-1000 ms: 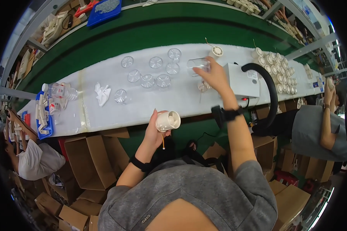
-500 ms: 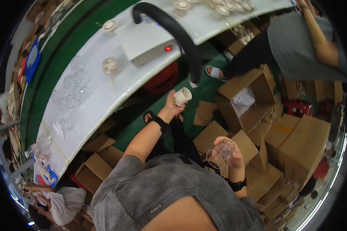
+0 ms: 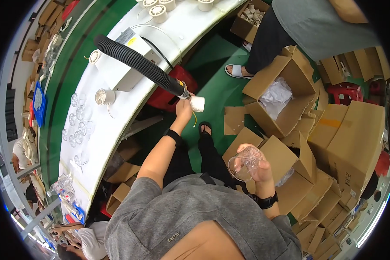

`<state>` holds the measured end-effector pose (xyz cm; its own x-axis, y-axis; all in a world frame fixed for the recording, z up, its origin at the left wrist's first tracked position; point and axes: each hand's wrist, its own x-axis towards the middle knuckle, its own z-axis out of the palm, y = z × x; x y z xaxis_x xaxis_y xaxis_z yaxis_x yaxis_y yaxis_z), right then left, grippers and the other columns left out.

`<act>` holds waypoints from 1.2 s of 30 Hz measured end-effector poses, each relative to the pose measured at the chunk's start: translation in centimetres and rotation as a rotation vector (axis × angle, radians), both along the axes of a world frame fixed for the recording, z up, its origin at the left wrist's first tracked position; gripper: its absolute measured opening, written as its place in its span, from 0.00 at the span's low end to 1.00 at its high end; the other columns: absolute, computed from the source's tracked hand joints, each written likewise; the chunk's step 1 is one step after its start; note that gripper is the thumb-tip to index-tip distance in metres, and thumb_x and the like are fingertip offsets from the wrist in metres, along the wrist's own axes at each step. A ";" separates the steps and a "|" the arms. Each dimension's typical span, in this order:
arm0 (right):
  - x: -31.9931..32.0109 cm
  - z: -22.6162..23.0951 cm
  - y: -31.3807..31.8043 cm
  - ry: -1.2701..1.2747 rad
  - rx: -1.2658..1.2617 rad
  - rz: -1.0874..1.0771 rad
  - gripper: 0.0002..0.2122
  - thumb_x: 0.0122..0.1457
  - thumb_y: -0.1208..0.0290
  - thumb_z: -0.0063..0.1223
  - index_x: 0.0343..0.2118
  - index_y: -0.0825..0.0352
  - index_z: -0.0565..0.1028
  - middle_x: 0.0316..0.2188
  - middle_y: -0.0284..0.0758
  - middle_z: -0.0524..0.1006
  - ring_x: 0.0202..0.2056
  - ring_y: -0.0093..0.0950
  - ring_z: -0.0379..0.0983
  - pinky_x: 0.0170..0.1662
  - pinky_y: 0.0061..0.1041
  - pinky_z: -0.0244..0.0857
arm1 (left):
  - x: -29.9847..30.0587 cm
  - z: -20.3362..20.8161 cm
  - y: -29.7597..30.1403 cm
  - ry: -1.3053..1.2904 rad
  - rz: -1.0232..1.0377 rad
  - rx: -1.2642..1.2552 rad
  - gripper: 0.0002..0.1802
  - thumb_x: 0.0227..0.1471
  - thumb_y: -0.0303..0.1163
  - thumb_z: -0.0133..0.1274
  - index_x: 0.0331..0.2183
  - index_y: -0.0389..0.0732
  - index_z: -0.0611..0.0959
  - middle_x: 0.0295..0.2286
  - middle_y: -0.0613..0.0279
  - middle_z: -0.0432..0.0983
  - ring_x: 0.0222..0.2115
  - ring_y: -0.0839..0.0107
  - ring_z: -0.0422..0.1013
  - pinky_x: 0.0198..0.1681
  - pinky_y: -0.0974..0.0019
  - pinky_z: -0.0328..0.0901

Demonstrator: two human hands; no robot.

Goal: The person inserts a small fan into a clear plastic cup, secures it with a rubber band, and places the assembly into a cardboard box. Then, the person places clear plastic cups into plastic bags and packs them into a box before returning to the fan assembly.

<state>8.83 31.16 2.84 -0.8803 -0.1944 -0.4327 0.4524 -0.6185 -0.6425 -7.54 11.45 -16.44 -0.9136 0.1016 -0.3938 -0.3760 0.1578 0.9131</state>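
My left hand is closed around a white cylindrical housing with a thin yellowish wire hanging below it. The metal tip of a black corrugated hose meets the hand and the near side of this housing; whether they touch is hard to tell. Lower right, my right hand grips a clear plastic cup with a ribbed, star-like base. On the white table by the left arm stand several clear plastic covers and another white housing with a trailing wire.
A white machine box sits on the table, with several more white housings farther back. Open cardboard boxes crowd the right side. A person in grey stands at the upper right. A red stool is behind the boxes.
My left hand has brought the white housing up to the hose tip and turned it sideways. The right hand keeps the clear cup in nearly the same spot. The view has shifted.
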 end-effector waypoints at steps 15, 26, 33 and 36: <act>-5.0 -8.3 -1.6 -0.131 -0.243 -0.052 0.24 0.48 0.49 0.35 0.31 0.72 0.67 0.20 0.41 0.69 0.20 0.29 0.66 0.23 0.24 0.61 | 2.2 1.8 -2.8 -0.353 0.341 0.593 0.20 0.47 0.43 0.29 0.33 0.38 0.68 0.21 0.55 0.66 0.16 0.67 0.61 0.14 0.71 0.54; -13.3 -15.4 -3.7 -0.323 -0.231 -0.142 0.23 0.48 0.49 0.36 0.38 0.65 0.67 0.23 0.43 0.69 0.18 0.27 0.63 0.23 0.23 0.59 | 1.7 3.1 -4.3 -0.954 0.394 1.206 0.27 0.45 0.51 0.27 0.31 0.37 0.68 0.20 0.51 0.62 0.11 0.72 0.53 0.10 0.75 0.45; -7.9 -13.0 -1.1 -0.356 -0.253 -0.205 0.21 0.47 0.50 0.35 0.36 0.62 0.66 0.22 0.41 0.69 0.16 0.26 0.62 0.21 0.22 0.56 | 0.1 1.1 0.4 -0.932 0.331 1.353 0.27 0.44 0.50 0.26 0.31 0.36 0.68 0.19 0.51 0.62 0.11 0.72 0.53 0.09 0.75 0.45; -6.9 -12.7 -0.1 -0.381 -0.278 -0.252 0.20 0.48 0.50 0.35 0.35 0.62 0.66 0.22 0.41 0.69 0.17 0.26 0.62 0.21 0.22 0.56 | 0.6 0.2 1.3 -0.936 0.317 1.369 0.27 0.44 0.50 0.28 0.31 0.37 0.69 0.19 0.51 0.63 0.11 0.72 0.53 0.09 0.75 0.46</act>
